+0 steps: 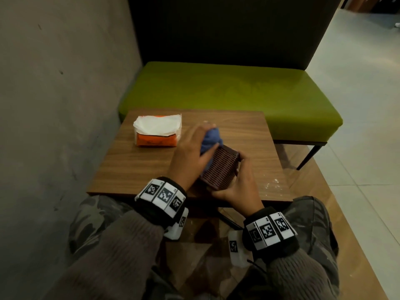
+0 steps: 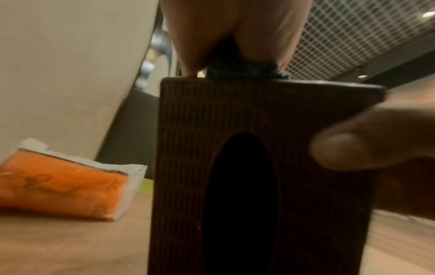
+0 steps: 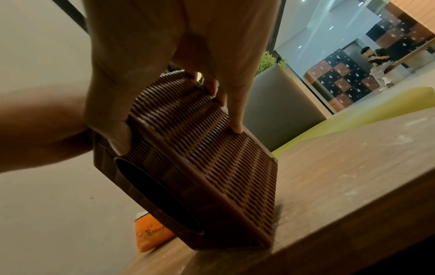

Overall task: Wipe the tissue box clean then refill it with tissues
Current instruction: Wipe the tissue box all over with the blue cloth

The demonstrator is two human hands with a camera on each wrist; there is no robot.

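Note:
A dark brown ribbed tissue box (image 1: 220,167) stands tilted on one edge on the wooden table (image 1: 134,165). My right hand (image 1: 241,182) grips it from the near side, thumb and fingers curled round its ribbed walls (image 3: 212,158). My left hand (image 1: 192,152) holds a bunched blue cloth (image 1: 211,137) and presses it against the box's far upper side. In the left wrist view the box's face (image 2: 235,111) shows a dark oval slot, with the cloth (image 2: 244,71) under my fingers at its top edge. An orange pack of white tissues (image 1: 157,133) lies at the table's far left.
A grey wall (image 1: 54,105) runs close along the left of the table. A green bench seat (image 1: 238,94) with a dark backrest stands right behind the table. White specks lie on the table's right side (image 1: 275,182). My knees are under the near edge.

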